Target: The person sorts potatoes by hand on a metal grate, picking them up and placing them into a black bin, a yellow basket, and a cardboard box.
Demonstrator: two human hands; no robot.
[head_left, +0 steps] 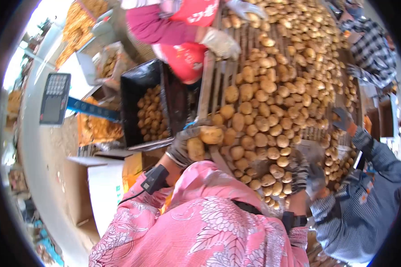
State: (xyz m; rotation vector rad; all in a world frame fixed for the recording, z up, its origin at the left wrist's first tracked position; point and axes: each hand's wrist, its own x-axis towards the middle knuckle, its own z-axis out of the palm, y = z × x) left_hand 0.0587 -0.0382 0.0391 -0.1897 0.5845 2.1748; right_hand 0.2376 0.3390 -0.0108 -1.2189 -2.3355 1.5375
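Note:
My left hand (185,144), in a dark glove, is closed around two large potatoes (203,141) at the near left edge of the slatted table (208,84). My right hand (300,171), in a dark striped glove, reaches down at the right side of the near potatoes; its fingers are hard to make out. Between my hands lies a spread of loose potatoes (260,140) that runs on to the far end of the table.
A black-lined box (129,109) of potatoes stands left, near a scale display (55,99) and an open carton (103,187). A person in a red apron (187,60) works ahead; a person in blue-grey (365,204) is close on the right, another in checks (373,53) beyond.

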